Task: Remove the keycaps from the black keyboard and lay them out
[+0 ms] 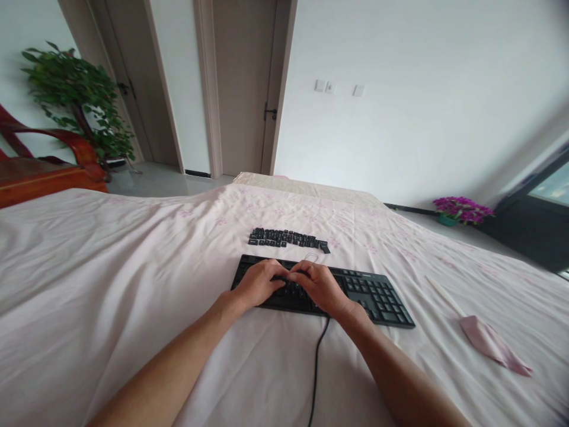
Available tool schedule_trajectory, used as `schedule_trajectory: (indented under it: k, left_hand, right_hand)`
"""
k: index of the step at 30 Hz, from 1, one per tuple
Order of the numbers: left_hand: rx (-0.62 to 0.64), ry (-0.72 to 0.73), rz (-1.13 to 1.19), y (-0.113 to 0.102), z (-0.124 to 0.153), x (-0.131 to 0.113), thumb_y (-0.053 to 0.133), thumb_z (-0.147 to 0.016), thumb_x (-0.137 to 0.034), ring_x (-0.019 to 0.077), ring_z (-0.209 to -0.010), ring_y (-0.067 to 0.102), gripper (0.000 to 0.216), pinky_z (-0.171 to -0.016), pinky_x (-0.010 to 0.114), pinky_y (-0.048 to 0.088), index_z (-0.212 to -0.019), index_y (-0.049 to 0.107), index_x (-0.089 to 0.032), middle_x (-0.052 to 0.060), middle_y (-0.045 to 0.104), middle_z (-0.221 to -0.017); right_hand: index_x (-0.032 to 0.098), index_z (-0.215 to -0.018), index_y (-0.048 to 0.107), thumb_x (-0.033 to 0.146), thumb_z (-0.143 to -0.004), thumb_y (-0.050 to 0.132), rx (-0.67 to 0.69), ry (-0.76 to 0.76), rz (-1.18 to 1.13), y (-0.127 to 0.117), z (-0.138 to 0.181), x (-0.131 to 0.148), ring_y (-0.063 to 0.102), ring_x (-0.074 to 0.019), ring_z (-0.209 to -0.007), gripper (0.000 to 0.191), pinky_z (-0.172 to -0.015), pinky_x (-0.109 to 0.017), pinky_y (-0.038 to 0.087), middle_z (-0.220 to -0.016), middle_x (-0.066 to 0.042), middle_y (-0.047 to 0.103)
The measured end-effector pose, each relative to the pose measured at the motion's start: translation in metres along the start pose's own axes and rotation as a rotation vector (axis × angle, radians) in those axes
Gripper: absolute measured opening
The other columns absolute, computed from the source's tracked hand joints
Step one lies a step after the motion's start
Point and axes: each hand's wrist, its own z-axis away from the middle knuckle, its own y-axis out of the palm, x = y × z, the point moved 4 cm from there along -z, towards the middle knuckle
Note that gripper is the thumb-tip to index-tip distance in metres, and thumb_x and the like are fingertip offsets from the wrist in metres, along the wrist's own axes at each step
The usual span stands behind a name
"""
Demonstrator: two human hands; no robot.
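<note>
Over the black keyboard (377,296) on the floral cloth (249,367), the left hand (259,282) and right hand (322,289), fingers narrowed together, whether gripping anything I couldn't tell, apparently worked its keys near loose keycaps (302,239), the next move seemingly calling for precise pressure.

We see our left forearm (178,359) and right forearm (393,356) bare down to the view's lower edge, smooth in outline, broad there and tapering toward uncovered wrists. Our left hand (261,281) and right hand (323,287) are bare too, with rounded knuckles; the nails seem too small to judge.
</note>
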Motion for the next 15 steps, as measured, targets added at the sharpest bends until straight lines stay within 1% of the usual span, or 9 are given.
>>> schedule_trajectory:
  k: [8,12,15]
  left_hand:
    - [0.01,0.016,-0.056,0.006,-0.003,-0.001,0.066,-0.077,-0.025,0.0171,-0.084,0.057,0.007,-0.073,0.025,0.04,-0.081,0.067,-0.02,0.0,0.065,-0.083]
    - [-0.006,0.015,-0.071,0.01,-0.005,-0.001,0.066,-0.077,-0.029,0.0168,-0.08,0.055,0.008,-0.07,0.025,0.038,-0.078,0.065,-0.021,-0.001,0.063,-0.077]
    - [-0.02,0.032,-0.07,0.011,-0.006,-0.004,0.063,-0.08,-0.029,0.0166,-0.079,0.055,0.009,-0.07,0.025,0.038,-0.077,0.065,-0.021,0.0,0.062,-0.076]
  right_hand:
    - [0.02,-0.082,0.062,0.027,-0.089,0.053,0.004,-0.098,-0.009,0.005,0.001,0.0,0.06,-0.0152,-0.08,0.014,-0.077,-0.026,0.045,-0.081,-0.001,0.064]
    - [0.02,-0.08,0.058,0.028,-0.092,0.047,-0.005,-0.165,-0.02,0.01,0.001,-0.003,0.058,-0.015,-0.081,0.018,-0.079,-0.027,0.045,-0.082,-0.002,0.061]
    - [0.021,-0.078,0.055,0.029,-0.092,0.044,-0.034,-0.204,-0.012,0.013,0.002,-0.006,0.057,-0.0155,-0.08,0.02,-0.079,-0.028,0.046,-0.081,-0.002,0.059]
